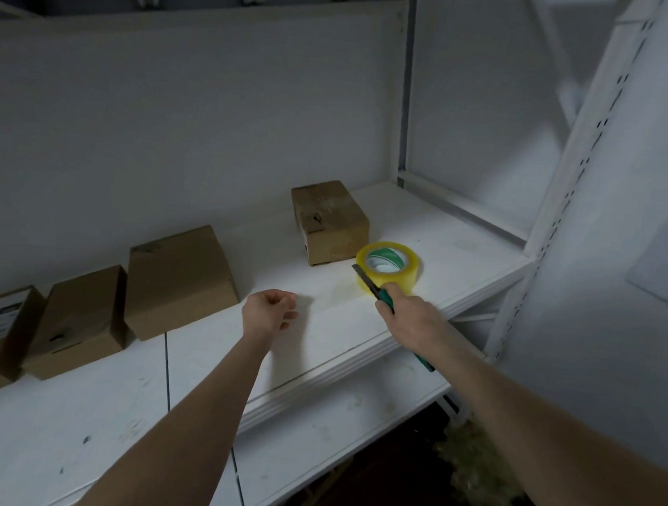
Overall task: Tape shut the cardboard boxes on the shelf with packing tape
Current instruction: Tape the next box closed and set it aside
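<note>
Head view has the right hand [409, 316] gripping a knife [365, 278] beside the tape roll [388, 268], left hand [272, 307] loosely curled, empty; better lift the roll left-handed, blade turned away.

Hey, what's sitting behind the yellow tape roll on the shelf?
A cardboard box, just behind and left of the tape roll on the white shelf. Whether they touch is hidden by the roll.
</note>
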### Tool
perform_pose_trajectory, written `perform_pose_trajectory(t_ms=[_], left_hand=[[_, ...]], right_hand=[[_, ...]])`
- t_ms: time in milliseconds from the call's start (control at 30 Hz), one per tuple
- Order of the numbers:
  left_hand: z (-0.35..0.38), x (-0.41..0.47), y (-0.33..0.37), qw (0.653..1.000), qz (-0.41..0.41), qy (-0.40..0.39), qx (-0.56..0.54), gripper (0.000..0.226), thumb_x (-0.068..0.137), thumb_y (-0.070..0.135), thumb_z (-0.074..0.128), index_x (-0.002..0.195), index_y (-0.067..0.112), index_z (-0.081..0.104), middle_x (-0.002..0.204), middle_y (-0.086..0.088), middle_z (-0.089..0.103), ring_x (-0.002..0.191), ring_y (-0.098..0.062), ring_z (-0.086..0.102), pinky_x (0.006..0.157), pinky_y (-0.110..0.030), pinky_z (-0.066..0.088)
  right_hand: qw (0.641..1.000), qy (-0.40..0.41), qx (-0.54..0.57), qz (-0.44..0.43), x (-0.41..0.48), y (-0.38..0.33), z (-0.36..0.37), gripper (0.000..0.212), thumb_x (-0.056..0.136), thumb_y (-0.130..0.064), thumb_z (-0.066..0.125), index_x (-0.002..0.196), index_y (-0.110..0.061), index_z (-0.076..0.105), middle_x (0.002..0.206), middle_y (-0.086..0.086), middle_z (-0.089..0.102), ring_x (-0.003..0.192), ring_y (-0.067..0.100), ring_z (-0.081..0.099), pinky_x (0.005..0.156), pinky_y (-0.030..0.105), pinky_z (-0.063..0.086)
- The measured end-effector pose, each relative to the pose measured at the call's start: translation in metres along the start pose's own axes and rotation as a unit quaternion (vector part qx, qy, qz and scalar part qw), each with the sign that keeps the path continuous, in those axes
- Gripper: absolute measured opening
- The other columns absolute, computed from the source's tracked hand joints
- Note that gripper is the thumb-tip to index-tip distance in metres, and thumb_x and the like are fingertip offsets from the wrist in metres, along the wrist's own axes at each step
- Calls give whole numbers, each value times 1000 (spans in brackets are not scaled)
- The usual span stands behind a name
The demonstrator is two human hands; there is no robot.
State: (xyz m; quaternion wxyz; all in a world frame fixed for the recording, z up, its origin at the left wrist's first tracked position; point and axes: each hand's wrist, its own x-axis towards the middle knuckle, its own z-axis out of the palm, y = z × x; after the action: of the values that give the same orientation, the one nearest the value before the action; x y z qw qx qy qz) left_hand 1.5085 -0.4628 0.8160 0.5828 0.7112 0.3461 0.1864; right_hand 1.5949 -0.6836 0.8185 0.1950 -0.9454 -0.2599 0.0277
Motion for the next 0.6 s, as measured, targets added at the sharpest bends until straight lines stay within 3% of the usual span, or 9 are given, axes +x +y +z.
perform_pose_trajectory(t_ms=[167,600], left_hand=[[-2,0,1,1000,8,-3,-1,14,90,8,62,78,12,67,79,-3,67,64,-16,65,57,-25,49],[3,-2,7,999,31,-24,-7,14,90,8,62,78,12,67,84,-1,68,65,-16,66,53,-23,49]], right_hand=[[994,-12,-103,-36,-10,-4,6,36,103,-31,35,136,-16,36,105,15,65,93,37,62,67,36,37],[990,-40,-137,-19,7,-25,6,33,104,-21,32,136,-16,37,115,15,63,102,36,60,70,35,37]])
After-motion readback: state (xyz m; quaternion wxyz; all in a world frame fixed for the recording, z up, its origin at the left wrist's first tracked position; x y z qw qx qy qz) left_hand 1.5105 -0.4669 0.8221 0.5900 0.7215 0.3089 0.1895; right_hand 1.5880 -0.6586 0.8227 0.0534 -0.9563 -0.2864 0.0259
